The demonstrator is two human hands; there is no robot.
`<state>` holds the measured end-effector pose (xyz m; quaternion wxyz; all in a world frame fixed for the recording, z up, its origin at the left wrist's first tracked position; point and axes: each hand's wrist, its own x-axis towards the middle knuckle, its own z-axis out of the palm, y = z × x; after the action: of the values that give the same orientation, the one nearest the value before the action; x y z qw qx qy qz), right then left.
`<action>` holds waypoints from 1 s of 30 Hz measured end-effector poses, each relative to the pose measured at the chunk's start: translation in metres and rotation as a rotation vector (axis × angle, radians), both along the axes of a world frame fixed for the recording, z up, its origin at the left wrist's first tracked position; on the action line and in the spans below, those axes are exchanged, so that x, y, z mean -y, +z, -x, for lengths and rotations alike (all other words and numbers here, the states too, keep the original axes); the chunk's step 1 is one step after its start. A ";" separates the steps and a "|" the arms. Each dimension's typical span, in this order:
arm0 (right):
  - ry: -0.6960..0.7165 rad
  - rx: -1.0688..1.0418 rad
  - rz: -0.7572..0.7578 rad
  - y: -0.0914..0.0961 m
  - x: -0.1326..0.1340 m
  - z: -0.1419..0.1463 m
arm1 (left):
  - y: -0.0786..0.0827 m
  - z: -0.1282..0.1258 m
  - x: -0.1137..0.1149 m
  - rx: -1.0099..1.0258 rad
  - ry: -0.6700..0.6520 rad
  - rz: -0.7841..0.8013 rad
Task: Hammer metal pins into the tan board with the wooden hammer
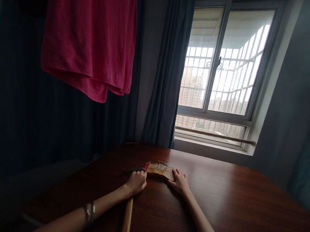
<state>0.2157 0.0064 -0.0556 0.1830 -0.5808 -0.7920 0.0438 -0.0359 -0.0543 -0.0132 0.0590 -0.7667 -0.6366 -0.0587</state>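
Observation:
My left hand (137, 182) is closed in a fist low over the table. A pale wooden handle (127, 217) runs from under it down to the bottom edge of the view. A thin dark piece (132, 169) juts left just beyond the knuckles; its kind is unclear. Between my hands lies a slightly curved, tan speckled piece (154, 168) with an orange patch, a red end by my left fist and a row of thin upright pins (162, 163). My right hand (179, 182) grips its right end, thumb on the near side, fingers over the top.
The brown wooden table (218, 201) spreads under both hands. A pink towel (88, 41) hangs at upper left, before a dark blue curtain (161, 95). Behind the table is a barred window (219, 64) with a rod (215, 135) across its lower part.

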 end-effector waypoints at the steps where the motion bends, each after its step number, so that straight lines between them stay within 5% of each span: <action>1: -0.001 -0.002 -0.003 0.000 0.000 0.000 | -0.002 0.006 0.004 -0.029 0.060 -0.011; 7: -0.002 -0.009 -0.015 -0.001 -0.001 0.001 | -0.002 0.040 0.010 -0.057 0.312 0.125; 16: 0.030 -0.005 -0.029 -0.001 -0.002 0.000 | -0.005 0.048 -0.008 -0.022 0.267 0.123; 25: 0.054 -0.003 0.007 0.006 -0.018 -0.004 | 0.009 0.048 -0.043 -0.038 0.318 0.128; 30: 0.056 -0.027 0.016 0.010 -0.025 -0.005 | 0.016 0.022 -0.058 -0.056 0.272 -0.087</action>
<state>0.2211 0.0317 -0.0456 0.1878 -0.5591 -0.8050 0.0633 -0.0578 0.0038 0.0025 0.1173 -0.6715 -0.7295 -0.0564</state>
